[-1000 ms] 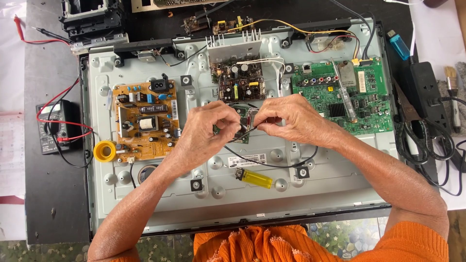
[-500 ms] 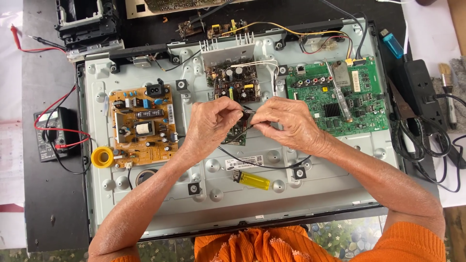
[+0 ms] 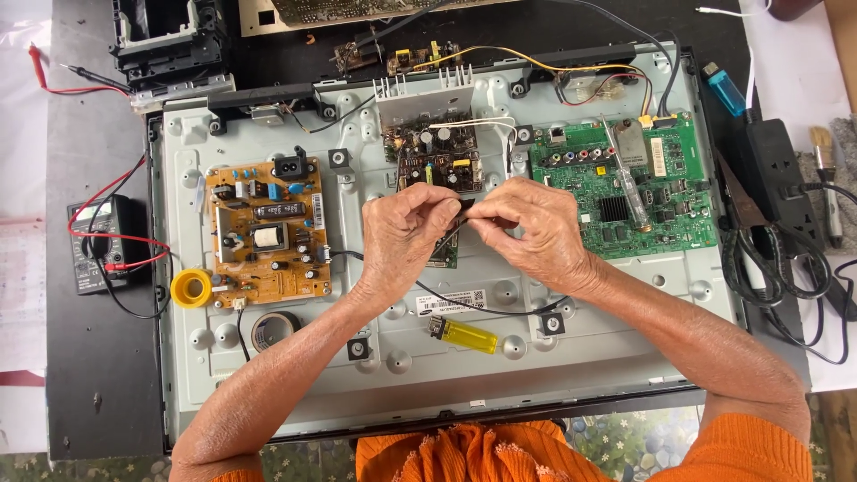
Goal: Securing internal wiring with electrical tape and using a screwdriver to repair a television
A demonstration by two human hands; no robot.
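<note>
black wire (image 3: pixel 464 220) pinched between both hands (image 3: pixel 473 234)

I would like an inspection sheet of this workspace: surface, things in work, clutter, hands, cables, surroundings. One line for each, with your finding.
Surface: grey metal panel of an opened flat screen, lying on a dark table.
Things in work: thin black wire, pinched between both hands above a small board.
Clutter: yellow lighter, yellow solder spool, tape roll, blue lighter, brush, screwdriver lying on the green board.
Hands: left hand and right hand, fingertips together at the wire.
Cables: red and black meter leads; black cord coiled at the panel's edge by the brush.
Surroundings: meter, brown board, black frame part.
</note>
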